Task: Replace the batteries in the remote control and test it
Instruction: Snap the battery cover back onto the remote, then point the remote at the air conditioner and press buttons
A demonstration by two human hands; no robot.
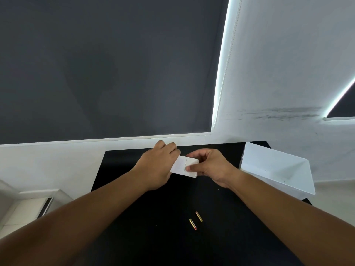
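A white remote control (182, 167) is held above the black table (134, 217), its plain back facing me with a seam across it. My left hand (156, 166) grips its left end from above. My right hand (211, 167) holds the right end, thumb pressed on the back near the seam. Two small batteries lie on the table nearer to me: one (193, 224) with a red tip, the other (199, 216) just right of it. Both lie apart from my hands.
A white open bin (278, 169) stands at the table's right edge. A dark roller blind (105, 64) hangs on the wall behind the table, its cord (222, 79) at the right side. A white ledge (38, 196) is at the lower left.
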